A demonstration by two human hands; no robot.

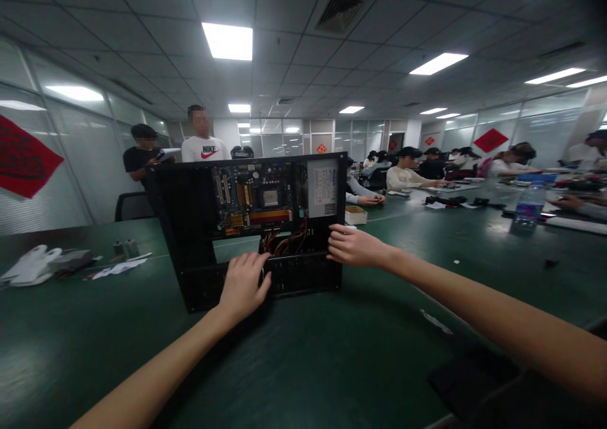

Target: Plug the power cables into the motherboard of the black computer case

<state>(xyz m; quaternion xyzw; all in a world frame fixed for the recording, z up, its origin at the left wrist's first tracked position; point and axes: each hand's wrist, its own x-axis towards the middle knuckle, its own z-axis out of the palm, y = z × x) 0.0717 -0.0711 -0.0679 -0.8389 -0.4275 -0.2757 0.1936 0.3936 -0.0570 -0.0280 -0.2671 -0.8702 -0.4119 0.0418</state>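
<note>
A black computer case [183,220] stands upright on the green table with its open side towards me. Inside it, a motherboard [272,196] sits in the upper middle, and a silver power supply [323,189] fills the upper right corner. Loose coloured cables [293,238] hang below these two. My left hand [244,282] is hooked over the case's lower crossbar, fingertips reaching inside behind it. At the right edge of the case, my right hand [355,247] has its fingers curled round the frame; the fingertips are partly hidden.
On the left of the green table [303,366] lie a white plastic bag [35,265], two small cylinders [125,248] and paper scraps [121,266]. Behind the case is a small box [355,215]. A water bottle [530,203] stands right. Several people sit along the table; two stand behind.
</note>
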